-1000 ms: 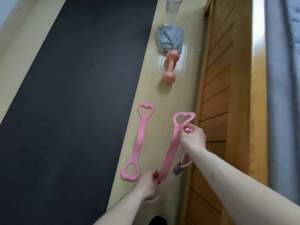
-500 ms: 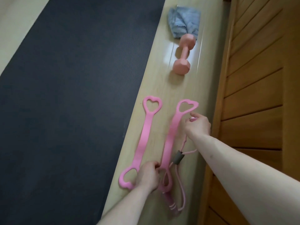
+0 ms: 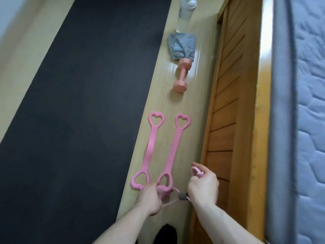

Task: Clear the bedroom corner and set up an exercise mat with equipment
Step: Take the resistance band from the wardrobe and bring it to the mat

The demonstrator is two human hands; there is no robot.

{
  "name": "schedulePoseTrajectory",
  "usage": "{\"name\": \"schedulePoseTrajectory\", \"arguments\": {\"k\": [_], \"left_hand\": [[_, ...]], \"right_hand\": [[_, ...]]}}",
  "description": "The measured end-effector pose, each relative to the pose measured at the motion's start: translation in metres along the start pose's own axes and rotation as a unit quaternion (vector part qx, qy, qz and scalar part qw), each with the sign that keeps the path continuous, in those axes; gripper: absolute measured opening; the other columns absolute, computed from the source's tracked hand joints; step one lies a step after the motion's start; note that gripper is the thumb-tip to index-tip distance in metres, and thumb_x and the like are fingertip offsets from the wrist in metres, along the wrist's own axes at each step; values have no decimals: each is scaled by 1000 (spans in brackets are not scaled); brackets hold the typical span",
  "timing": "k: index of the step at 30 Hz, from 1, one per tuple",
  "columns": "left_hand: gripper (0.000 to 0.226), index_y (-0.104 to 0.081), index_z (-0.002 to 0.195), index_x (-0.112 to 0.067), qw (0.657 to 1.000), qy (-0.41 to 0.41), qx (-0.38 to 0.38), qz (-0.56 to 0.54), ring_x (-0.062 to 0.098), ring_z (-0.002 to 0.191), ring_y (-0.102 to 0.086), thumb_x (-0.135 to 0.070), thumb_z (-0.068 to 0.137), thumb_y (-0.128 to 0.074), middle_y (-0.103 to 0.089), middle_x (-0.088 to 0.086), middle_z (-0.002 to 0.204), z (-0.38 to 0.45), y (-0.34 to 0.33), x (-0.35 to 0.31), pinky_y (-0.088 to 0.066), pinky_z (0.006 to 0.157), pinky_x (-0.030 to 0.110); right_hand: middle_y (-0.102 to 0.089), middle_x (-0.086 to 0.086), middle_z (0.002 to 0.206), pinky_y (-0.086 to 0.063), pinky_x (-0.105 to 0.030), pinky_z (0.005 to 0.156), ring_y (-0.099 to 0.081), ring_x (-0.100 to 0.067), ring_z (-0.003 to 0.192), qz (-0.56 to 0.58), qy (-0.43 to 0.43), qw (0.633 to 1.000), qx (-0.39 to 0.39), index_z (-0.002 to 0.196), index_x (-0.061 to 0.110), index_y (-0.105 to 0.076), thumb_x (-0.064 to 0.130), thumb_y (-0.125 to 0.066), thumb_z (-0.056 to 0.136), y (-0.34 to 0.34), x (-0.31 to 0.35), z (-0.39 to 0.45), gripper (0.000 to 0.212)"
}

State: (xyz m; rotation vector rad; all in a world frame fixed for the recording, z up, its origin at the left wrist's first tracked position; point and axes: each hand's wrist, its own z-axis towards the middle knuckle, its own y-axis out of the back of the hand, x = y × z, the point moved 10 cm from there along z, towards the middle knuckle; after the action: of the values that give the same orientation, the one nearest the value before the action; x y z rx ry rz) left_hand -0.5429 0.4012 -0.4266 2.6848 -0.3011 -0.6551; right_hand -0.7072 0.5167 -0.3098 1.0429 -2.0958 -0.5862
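Both hands' fingers (image 3: pixel 197 169) curled on pink band (image 3: pixel 197 171).

A pale wooden floor (image 3: pixel 191 106) with long plank seams runs away from the camera in a narrow strip. Along the right of that strip stands a honey-coloured wooden bed frame (image 3: pixel 226 120), its side panel made of slanted horizontal slats and topped by a glossy rail that catches bright daylight. Above and to the right of the frame sits a mattress (image 3: pixel 309 103), grey-edged with a quilted blue-grey cover. Far to the left of the frame, more of the same light floor shows, and beyond it, in the upper left corner, a strip of pale wall (image 3: pixel 7 16). Light is soft and even, with a sheen on the floor near the frame.
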Motion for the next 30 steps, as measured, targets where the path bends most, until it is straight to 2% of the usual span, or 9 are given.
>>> {"name": "schedulePoseTrajectory", "arguments": {"k": [3,6,13,16,19,21,25,27,30], "left_hand": [[53,-51,139,-34,1000,6,18,5,19,117,-61,-15,90,-55,-59,-3,137,-43,9,4,-52,94,30],[54,-50,144,-25,999,9,35,32,18,132,-52,-20,90,-55,-54,-3,146,-81,16,8,-43,110,31],[40,-60,130,-26,998,42,30,21,15,120,-59,-25,91,-54,-62,-7,133,-149,30,23,-46,96,22],[25,-64,116,-31,997,64,24,-18,14,110,-62,-32,91,-59,-66,-9,121,-175,25,27,-48,91,22],[11,-64,102,-33,993,79,22,-85,14,99,-67,-36,91,-62,-68,-12,106,-199,14,26,-53,90,26],[7,-65,97,-34,987,91,20,-134,14,94,-69,-36,91,-63,-69,-11,100,-215,3,28,-57,88,32],[10,-67,99,-25,966,126,17,-225,18,81,-67,-30,95,-59,-69,-1,91,-256,-24,40,-58,72,31],[15,-67,105,-18,959,138,20,-246,17,76,-61,-23,98,-55,-66,3,92,-269,-34,48,-53,62,26],[19,-67,110,-21,959,143,9,-243,16,77,-62,-20,97,-52,-71,5,101,-278,-36,70,-55,66,27]], "right_hand": [[-72,15,112,-64,-43,74,-71,-20,90,-33,-16,999,-17,109,42,-72,-1,-57,88,28,-15,-39,51],[-72,16,110,-64,-43,76,-71,-20,90,-45,-32,998,-26,112,40,-73,0,-59,87,51,-30,-74,50],[-68,24,78,-53,-31,79,-64,-10,86,37,-50,998,-12,104,38,-69,9,-52,94,83,-49,-144,35],[-75,12,91,-53,-32,83,-66,-7,92,64,-24,997,30,110,33,-69,25,-53,94,84,-53,-171,23],[-72,9,102,-52,-25,72,-66,-4,85,96,-13,993,69,101,37,-68,17,-58,91,89,-54,-193,24],[-68,7,116,-54,-27,77,-66,-7,95,106,5,990,94,92,41,-67,16,-60,90,95,-55,-208,26],[-64,7,133,-47,-20,77,-62,-1,100,88,28,984,153,134,28,-63,25,-63,90,91,-77,-237,45],[-61,8,139,-49,-24,86,-61,-7,113,89,38,980,172,139,26,-61,26,-64,90,85,-84,-245,49],[-59,18,129,-53,-15,70,-67,-7,102,85,72,973,200,105,40,-71,20,-59,96,64,-82,-251,25]]}}
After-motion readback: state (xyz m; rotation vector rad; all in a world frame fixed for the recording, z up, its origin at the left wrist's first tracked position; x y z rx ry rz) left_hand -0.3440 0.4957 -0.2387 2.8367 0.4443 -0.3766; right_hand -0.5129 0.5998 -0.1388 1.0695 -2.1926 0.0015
